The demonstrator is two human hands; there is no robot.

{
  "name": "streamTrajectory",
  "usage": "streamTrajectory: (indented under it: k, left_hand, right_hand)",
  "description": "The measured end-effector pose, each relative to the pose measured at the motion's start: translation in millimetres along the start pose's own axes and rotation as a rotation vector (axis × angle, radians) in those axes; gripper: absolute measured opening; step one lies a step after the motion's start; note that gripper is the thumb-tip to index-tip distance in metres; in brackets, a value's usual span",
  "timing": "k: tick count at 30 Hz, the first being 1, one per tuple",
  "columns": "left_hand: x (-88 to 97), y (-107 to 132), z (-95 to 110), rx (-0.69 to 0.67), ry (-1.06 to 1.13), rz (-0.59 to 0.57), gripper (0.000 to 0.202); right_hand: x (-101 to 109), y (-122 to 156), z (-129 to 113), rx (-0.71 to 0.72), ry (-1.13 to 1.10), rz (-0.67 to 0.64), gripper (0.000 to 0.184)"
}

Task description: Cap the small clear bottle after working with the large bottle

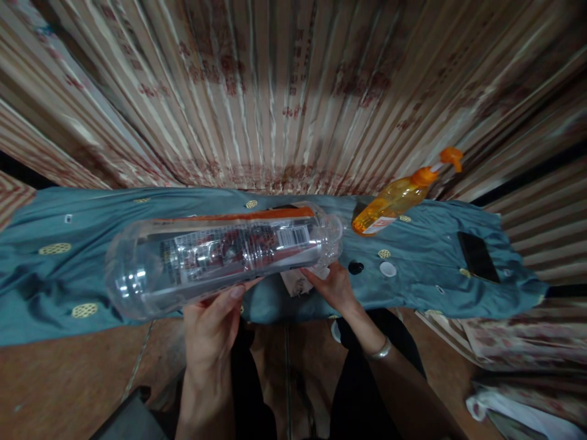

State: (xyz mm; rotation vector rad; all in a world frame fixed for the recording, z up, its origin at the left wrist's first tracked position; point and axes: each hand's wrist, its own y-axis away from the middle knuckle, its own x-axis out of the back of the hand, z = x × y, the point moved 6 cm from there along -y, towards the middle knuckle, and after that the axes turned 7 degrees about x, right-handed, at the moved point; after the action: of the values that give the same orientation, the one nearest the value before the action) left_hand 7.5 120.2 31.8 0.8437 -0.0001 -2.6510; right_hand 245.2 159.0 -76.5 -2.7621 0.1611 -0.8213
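Observation:
A large clear plastic bottle with a printed label, a barcode and an orange strip is held sideways above the cloth, its rounded base to the left and its neck to the right. My left hand grips the body from below, with the thumb along the near side and the other fingers mostly hidden behind it. Around the neck end, my right hand closes with thumb and fingers, its fingertips partly hidden by the clear plastic. Under the bottle, beside my right hand, a pale printed piece shows in part.
On the blue-green cloth stand an orange pump bottle, a small black cap, a white round lid and a dark phone. A patterned curtain hangs behind. A grey object is at lower left.

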Motion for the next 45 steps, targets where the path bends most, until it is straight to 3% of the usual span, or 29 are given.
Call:
streamTrajectory:
  k: [26, 33, 39, 45]
  left_hand:
    - [-7.0, 0.2, 4.2, -0.035, -0.023, -0.037, 0.040]
    - [-5.3, 0.3, 3.3, -0.048, -0.026, -0.040, 0.037]
    - [-4.6, -0.1, 1.5, -0.042, -0.010, -0.031, 0.035]
    - [-2.6, 1.0, 0.1, -0.037, -0.010, -0.017, 0.035]
  right_hand:
    - [-1.3, 0.3, 1.9, 0.014, -0.015, 0.009, 0.046]
    - [-1.3, 0.4, 1.2, 0.032, 0.007, 0.014, 0.047]
    - [-0.6, -0.1, -0.9, 0.017, -0.006, 0.012, 0.059]
    - [-1.6, 0.5, 1.8, 0.020, -0.002, 0.009, 0.054]
